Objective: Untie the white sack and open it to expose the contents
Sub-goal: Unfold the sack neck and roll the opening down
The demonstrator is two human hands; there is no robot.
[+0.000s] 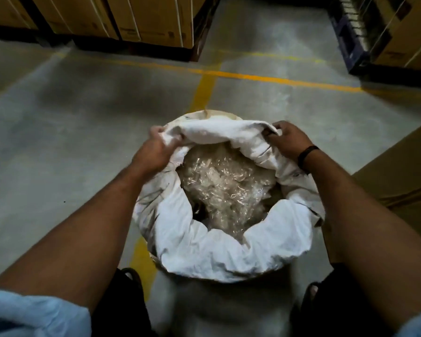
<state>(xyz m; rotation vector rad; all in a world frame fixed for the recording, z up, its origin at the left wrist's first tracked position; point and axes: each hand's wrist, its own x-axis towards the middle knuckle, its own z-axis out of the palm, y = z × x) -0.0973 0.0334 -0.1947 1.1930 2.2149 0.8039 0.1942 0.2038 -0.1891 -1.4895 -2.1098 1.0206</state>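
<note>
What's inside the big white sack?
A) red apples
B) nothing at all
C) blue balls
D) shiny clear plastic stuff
D: the white sack, its far rim gripped by the left hand and right hand, gapes open on a heap of crinkly clear plastic.

There is one white sack (229, 249) with one heap of clear plastic (226, 186) in it. There are two hands, the left hand (156, 147) and the right hand (289, 139), two blue sleeves (32, 312) and one black wristband (306, 156). One brown cardboard box (404, 181) is near.
</note>
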